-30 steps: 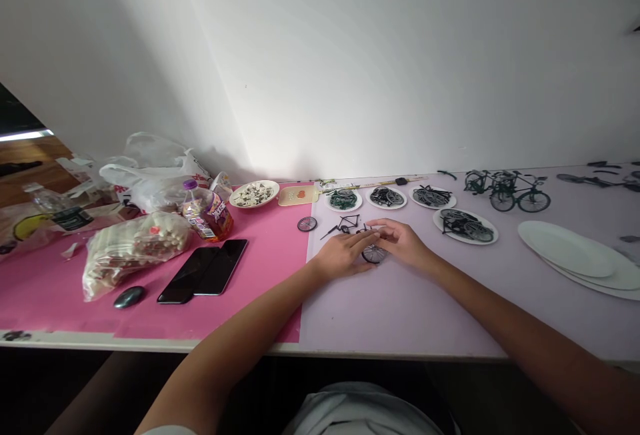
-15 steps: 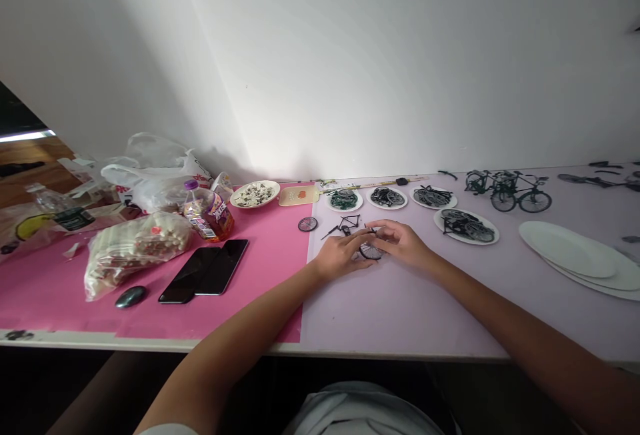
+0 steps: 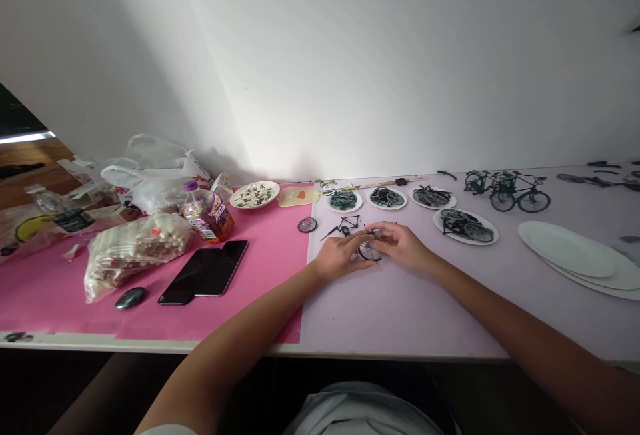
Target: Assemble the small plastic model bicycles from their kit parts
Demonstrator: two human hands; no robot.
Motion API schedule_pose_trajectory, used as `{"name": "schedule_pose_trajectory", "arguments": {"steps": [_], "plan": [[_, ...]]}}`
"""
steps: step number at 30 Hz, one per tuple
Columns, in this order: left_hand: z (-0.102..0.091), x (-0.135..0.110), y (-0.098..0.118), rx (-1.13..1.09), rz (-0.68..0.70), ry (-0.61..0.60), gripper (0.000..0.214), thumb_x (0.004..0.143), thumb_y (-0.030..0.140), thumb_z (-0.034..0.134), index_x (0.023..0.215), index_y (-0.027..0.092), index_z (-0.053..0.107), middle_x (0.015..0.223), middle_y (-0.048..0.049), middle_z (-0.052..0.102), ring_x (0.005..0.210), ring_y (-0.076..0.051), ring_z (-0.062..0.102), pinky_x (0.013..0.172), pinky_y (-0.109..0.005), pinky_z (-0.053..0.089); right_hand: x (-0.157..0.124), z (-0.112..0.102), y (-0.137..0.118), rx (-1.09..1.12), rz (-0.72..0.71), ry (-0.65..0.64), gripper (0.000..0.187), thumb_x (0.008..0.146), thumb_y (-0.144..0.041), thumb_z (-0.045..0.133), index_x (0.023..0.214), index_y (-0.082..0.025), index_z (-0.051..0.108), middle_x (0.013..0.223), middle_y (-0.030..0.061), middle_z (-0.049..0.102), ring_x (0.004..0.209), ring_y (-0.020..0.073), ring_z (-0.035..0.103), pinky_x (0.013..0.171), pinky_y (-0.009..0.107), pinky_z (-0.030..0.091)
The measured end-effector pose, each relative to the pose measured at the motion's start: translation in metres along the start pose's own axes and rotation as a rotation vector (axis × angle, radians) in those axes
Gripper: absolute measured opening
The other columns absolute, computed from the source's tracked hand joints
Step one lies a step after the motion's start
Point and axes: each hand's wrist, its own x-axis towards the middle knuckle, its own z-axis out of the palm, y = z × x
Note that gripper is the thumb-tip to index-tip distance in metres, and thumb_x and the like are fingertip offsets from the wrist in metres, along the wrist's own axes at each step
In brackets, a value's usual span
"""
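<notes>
Between my two hands is a small black spoked model bicycle wheel [image 3: 370,250], low over the pale lilac part of the table. My left hand [image 3: 339,256] is closed on its left side, with the fingers reaching over the top. From the right, the fingertips of my right hand [image 3: 400,243] pinch at the wheel's upper edge; whether another small part is between them is hidden. Just beyond my hands lies a black model bicycle frame [image 3: 349,222] with thin dark pieces beside it. A second spoked wheel [image 3: 307,224] lies flat on the pink part, left of my hands.
Several plates of bicycle parts, one being a white plate [image 3: 495,236], stand beyond my hands. Assembled model bicycles [image 3: 520,196] and stacked white plates [image 3: 565,248] are right. On the left are phones [image 3: 220,268], a drink bottle [image 3: 207,211], a bag of white sticks [image 3: 137,248] and a mouse [image 3: 131,297].
</notes>
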Motion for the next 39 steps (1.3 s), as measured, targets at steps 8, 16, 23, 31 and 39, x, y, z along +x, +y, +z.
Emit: {"name": "schedule_pose_trajectory", "arguments": {"steps": [8, 16, 23, 31, 39], "plan": [[-0.002, 0.002, 0.002, -0.045, -0.001, 0.019, 0.065, 0.091, 0.059, 0.065, 0.142, 0.019, 0.054, 0.133, -0.0143, 0.071, 0.119, -0.026, 0.071, 0.094, -0.035, 0.060, 0.001, 0.002, 0.005, 0.077, 0.059, -0.020, 0.063, 0.084, -0.048, 0.079, 0.140, -0.024, 0.062, 0.095, 0.0057, 0.079, 0.075, 0.0193, 0.070, 0.069, 0.032, 0.055], [-0.003, 0.002, 0.003, -0.020, -0.001, -0.022, 0.068, 0.089, 0.062, 0.067, 0.140, 0.019, 0.054, 0.128, -0.0143, 0.072, 0.111, -0.026, 0.074, 0.086, -0.034, 0.062, -0.002, 0.007, -0.002, 0.154, 0.102, -0.052, 0.060, 0.082, -0.044, 0.082, 0.135, -0.024, 0.065, 0.103, 0.0091, 0.080, 0.073, 0.0191, 0.071, 0.057, 0.027, 0.054], [-0.003, 0.002, 0.007, -0.080, -0.080, -0.022, 0.068, 0.088, 0.054, 0.069, 0.144, 0.022, 0.047, 0.134, -0.0134, 0.069, 0.116, -0.027, 0.072, 0.089, -0.036, 0.062, -0.001, 0.002, 0.005, 0.109, 0.103, -0.044, 0.062, 0.081, -0.041, 0.082, 0.138, -0.025, 0.063, 0.103, 0.0094, 0.080, 0.084, 0.0235, 0.073, 0.061, 0.028, 0.055], [-0.009, 0.003, 0.013, -0.148, -0.165, -0.016, 0.069, 0.087, 0.048, 0.072, 0.145, 0.025, 0.042, 0.137, -0.0108, 0.067, 0.117, -0.027, 0.071, 0.092, -0.038, 0.061, -0.002, 0.001, -0.001, 0.084, 0.095, -0.036, 0.054, 0.084, -0.047, 0.079, 0.133, -0.027, 0.065, 0.103, 0.0072, 0.078, 0.081, 0.0223, 0.071, 0.064, 0.031, 0.055], [-0.014, 0.003, 0.008, -0.145, -0.261, 0.035, 0.060, 0.089, 0.052, 0.070, 0.138, 0.024, 0.049, 0.128, -0.0093, 0.069, 0.090, -0.021, 0.074, 0.077, -0.034, 0.059, 0.004, -0.020, 0.004, -0.167, -0.014, 0.217, 0.047, 0.090, -0.056, 0.069, 0.124, -0.024, 0.070, 0.098, 0.0070, 0.075, 0.084, 0.0229, 0.068, 0.077, 0.036, 0.056]]}}
